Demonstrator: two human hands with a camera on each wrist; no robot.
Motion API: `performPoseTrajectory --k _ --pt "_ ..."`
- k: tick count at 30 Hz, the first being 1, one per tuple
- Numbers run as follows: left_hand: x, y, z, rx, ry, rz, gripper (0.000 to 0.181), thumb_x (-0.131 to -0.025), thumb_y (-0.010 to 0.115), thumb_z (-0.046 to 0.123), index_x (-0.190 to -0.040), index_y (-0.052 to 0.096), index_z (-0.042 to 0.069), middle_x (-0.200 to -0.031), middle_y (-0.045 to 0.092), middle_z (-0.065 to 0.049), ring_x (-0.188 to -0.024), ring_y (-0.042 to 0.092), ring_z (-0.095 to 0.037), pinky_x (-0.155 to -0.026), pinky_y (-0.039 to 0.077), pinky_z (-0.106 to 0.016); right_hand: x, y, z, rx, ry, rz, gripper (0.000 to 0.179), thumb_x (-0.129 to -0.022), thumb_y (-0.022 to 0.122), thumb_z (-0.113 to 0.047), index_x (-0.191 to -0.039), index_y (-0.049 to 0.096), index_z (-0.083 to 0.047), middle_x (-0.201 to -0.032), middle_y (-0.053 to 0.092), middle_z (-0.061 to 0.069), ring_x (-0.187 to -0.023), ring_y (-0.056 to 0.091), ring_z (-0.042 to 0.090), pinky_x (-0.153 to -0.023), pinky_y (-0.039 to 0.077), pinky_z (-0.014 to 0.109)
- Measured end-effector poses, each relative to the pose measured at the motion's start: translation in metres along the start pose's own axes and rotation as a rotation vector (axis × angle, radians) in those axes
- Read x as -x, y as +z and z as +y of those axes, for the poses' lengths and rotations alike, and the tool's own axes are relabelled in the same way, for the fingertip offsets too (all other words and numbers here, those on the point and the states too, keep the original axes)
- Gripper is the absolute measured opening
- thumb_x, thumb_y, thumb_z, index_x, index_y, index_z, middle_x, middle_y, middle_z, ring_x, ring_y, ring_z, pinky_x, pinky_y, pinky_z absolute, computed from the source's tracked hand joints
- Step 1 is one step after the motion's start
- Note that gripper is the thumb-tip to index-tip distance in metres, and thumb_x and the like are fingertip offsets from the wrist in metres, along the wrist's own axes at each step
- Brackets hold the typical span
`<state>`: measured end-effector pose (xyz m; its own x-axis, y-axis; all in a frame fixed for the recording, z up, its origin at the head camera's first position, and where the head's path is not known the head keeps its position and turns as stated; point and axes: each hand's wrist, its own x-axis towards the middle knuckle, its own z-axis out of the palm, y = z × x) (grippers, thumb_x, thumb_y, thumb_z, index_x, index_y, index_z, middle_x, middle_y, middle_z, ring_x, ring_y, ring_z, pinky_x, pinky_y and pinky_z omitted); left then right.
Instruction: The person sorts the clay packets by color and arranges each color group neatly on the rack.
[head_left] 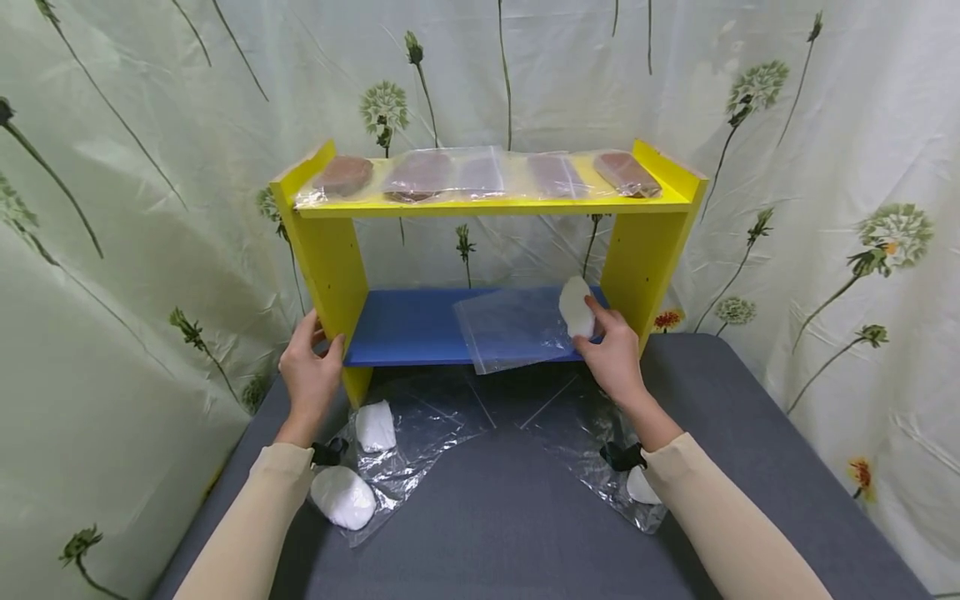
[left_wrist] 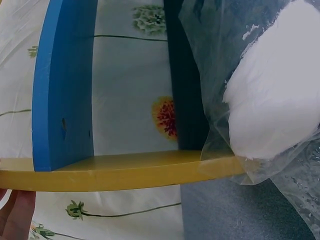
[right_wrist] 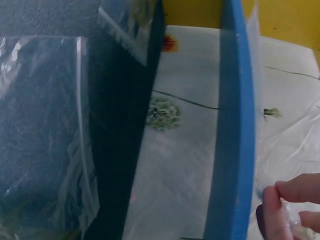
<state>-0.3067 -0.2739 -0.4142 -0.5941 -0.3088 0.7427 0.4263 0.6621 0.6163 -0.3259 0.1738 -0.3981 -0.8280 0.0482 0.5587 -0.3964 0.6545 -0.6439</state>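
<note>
My left hand (head_left: 311,371) holds the left side panel (head_left: 324,275) of a small yellow-and-blue shelf unit, thumb toward its front edge and fingers on the outer side. In the left wrist view its fingertips (left_wrist: 17,215) show at the yellow panel. At the right end of the blue lower shelf (head_left: 405,321), my right hand (head_left: 615,354) pinches the end of a clear zip bag with a white lump (head_left: 576,307) inside. The flat part of that zip bag (head_left: 510,325) extends leftward over the shelf, its zip end past the front edge.
Several bagged reddish-brown slabs (head_left: 627,173) lie in a row along the yellow top shelf (head_left: 487,208). On the dark grey table (head_left: 487,517), clear bags with white lumps (head_left: 343,497) lie at the left, and another bagged white lump (head_left: 642,486) is under my right wrist. A flower-patterned curtain (head_left: 825,167) hangs behind.
</note>
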Motion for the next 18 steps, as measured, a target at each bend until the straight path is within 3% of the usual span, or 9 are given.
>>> performPoseTrajectory --k 6,11,14,18 --pt "0.001 0.0 0.0 0.025 0.001 -0.002 0.056 -0.088 0.077 0.001 -0.138 0.063 0.02 -0.121 0.068 -0.008 -0.102 0.07 -0.029 -0.076 0.058 -0.05 -0.003 0.002 0.005 0.1 0.04 -0.028 0.065 -0.08 0.076 -0.005 -0.142 0.057 -0.001 -0.114 0.061 0.028 -0.094 0.058 0.043 -0.077 0.051 0.057" --pt "0.001 0.001 -0.001 0.037 0.015 0.002 0.056 -0.087 0.077 -0.001 -0.137 0.064 0.019 -0.119 0.07 -0.009 -0.1 0.07 -0.032 -0.073 0.058 -0.052 0.0 0.001 0.005 0.296 0.052 -0.059 0.061 -0.085 0.075 -0.015 -0.141 0.055 0.001 -0.12 0.055 0.03 -0.099 0.056 0.047 -0.078 0.049 0.064" --pt "0.002 0.001 -0.002 0.032 0.007 0.005 0.056 -0.086 0.077 0.0 -0.137 0.064 0.02 -0.118 0.07 -0.008 -0.099 0.071 -0.031 -0.073 0.059 -0.046 0.005 0.002 0.002 0.459 -0.004 -0.055 0.052 -0.09 0.074 -0.024 -0.134 0.061 0.001 -0.12 0.052 0.03 -0.097 0.053 0.048 -0.071 0.05 0.064" --pt "0.0 0.001 -0.001 0.017 0.0 -0.002 0.055 -0.087 0.077 0.002 -0.137 0.063 0.021 -0.119 0.07 -0.007 -0.101 0.071 -0.027 -0.074 0.058 -0.022 0.01 0.002 -0.001 0.566 -0.13 -0.009 0.036 -0.091 0.073 -0.023 -0.12 0.07 -0.003 -0.124 0.053 0.029 -0.101 0.052 0.049 -0.068 0.049 0.065"
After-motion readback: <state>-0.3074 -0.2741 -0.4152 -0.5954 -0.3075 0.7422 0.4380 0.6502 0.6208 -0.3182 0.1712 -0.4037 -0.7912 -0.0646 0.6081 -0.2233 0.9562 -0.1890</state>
